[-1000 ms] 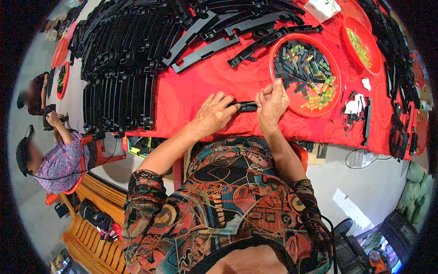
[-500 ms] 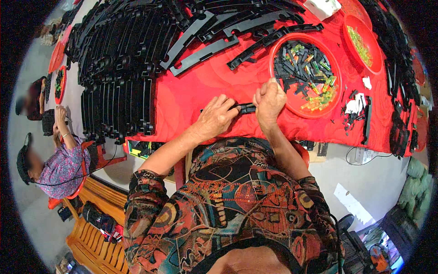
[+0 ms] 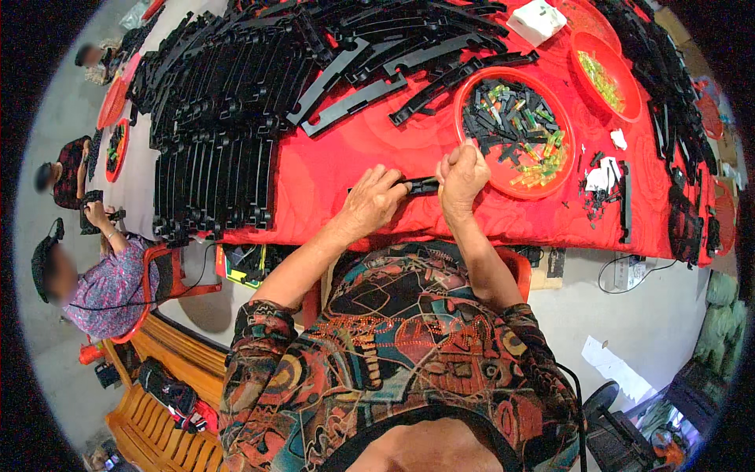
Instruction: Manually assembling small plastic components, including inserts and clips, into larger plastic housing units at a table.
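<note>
On the red cloth near the table's front edge lies a long black plastic part (image 3: 422, 187). My left hand (image 3: 374, 201) is closed on its left portion, fingers curled over the top. At its right end my right hand (image 3: 462, 177) makes a fist, thumb up; whatever the fist holds, if anything, is hidden. Just beyond the right hand stands a red round basin (image 3: 576, 181) with small black pieces (image 3: 491, 122) and yellow-green clear pieces (image 3: 543, 167) in it.
Rows of black plastic strips (image 3: 216, 185) cover the left of the table. More loose strips (image 3: 354, 106) lie behind my hands. A second red basin (image 3: 629, 110), a white box (image 3: 536, 21) and black scraps (image 3: 599, 206) are at the right. A co-worker (image 3: 110, 275) sits far left.
The view has shifted slightly. My hands stay at the same black part, the right fist slightly turned. At the far left the co-worker's hands have lowered a little relative to the table.
</note>
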Demonstrator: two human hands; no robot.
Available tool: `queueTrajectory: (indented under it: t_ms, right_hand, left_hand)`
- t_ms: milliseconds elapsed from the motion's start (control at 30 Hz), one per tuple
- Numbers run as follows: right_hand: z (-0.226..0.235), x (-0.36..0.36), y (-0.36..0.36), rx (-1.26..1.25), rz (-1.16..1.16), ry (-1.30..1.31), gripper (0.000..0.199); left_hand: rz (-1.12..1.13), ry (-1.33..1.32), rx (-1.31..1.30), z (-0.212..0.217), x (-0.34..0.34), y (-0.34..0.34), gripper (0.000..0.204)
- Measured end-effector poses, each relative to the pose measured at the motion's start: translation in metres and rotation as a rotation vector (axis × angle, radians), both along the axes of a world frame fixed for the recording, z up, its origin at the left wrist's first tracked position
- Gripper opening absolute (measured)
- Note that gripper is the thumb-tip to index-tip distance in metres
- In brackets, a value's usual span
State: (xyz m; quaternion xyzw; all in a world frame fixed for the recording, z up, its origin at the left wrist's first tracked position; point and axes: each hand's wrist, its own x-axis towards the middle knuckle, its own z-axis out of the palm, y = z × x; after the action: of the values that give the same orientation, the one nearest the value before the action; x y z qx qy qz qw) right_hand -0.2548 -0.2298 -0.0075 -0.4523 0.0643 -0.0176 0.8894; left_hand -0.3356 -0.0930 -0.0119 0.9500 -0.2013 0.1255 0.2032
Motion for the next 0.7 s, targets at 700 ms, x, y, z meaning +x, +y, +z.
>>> queueTrajectory:
  t_ms: [700]
  right_hand:
    - [-0.007,0.002,0.011,-0.106,0.202,0.046,0.032]
  left_hand:
    - [0.040,-0.042,-0.039,-0.002,0.001,-0.002,0.019]
